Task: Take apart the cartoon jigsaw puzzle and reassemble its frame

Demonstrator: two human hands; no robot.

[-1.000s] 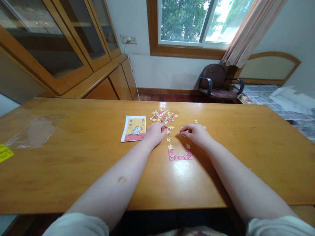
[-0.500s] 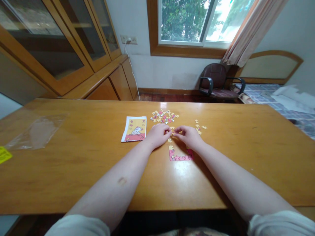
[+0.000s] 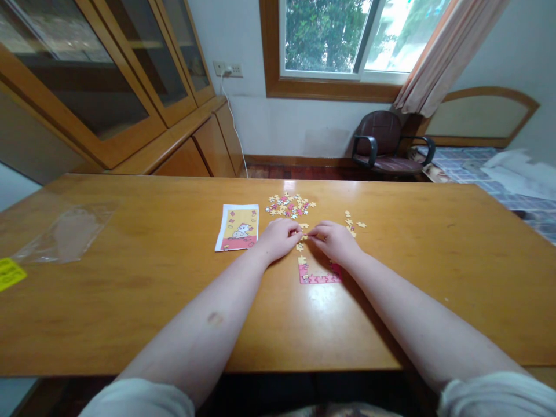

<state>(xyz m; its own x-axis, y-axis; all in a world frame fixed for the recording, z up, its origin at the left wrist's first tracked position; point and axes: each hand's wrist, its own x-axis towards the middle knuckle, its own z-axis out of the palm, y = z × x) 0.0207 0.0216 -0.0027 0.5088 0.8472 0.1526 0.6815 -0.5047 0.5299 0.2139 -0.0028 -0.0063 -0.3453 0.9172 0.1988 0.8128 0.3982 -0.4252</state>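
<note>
Both hands meet over small yellow puzzle pieces in the middle of the table. My left hand [image 3: 281, 236] has its fingers curled together at a yellow piece. Facing it, my right hand [image 3: 333, 238] pinches at the same spot; what lies between the fingertips is too small to tell. Nearer to me is a U-shaped pink puzzle border [image 3: 320, 279], its right side partly hidden by my right hand. Loose yellow pieces [image 3: 300, 247] lie between the hands and the border. Beyond the hands is a pile of pink and yellow pieces [image 3: 289, 205].
A picture card with a white duck [image 3: 240, 229] lies left of my left hand. A few pieces [image 3: 348, 222] are beyond my right hand. A clear plastic bag [image 3: 72, 234] and a yellow label [image 3: 10, 274] rest on the table [image 3: 152, 289] at far left.
The fingertips of both hands have shifted very slightly over the yellow pieces. The border and the pile look the same.
</note>
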